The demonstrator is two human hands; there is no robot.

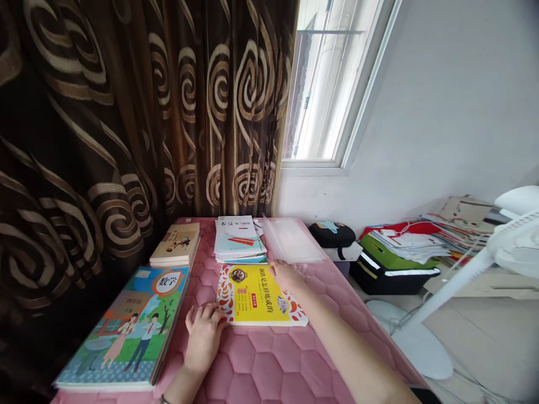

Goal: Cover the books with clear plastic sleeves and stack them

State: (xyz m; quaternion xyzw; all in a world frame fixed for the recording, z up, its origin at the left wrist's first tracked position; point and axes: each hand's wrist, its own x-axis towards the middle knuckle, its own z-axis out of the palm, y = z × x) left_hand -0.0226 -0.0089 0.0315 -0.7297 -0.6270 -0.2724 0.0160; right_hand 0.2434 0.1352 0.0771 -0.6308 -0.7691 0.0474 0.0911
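Note:
A yellow paperback book [261, 297] with red-and-white patterned corners lies flat on the pink quilted surface. My right hand [288, 276] reaches across its cover to the far edge; the fingers bend at that edge, their tips partly hidden. Beside the book's near left corner, my left hand [205, 325] rests palm down, fingers loosely bent and apart, its inner side touching the book's edge. Just beyond is a stack of books with a white cover [238, 235] on top. To the left lies a pile topped by a blue-green textbook [126, 325].
Small tan books [177, 244] sit behind the textbook. Clear plastic sleeves [295, 240] lie at the far right of the pink quilted surface [269, 367]. A black case [332, 234], a green-and-black bag [393, 266] and a white fan [488, 258] stand rightward. A patterned curtain [138, 112] hangs behind.

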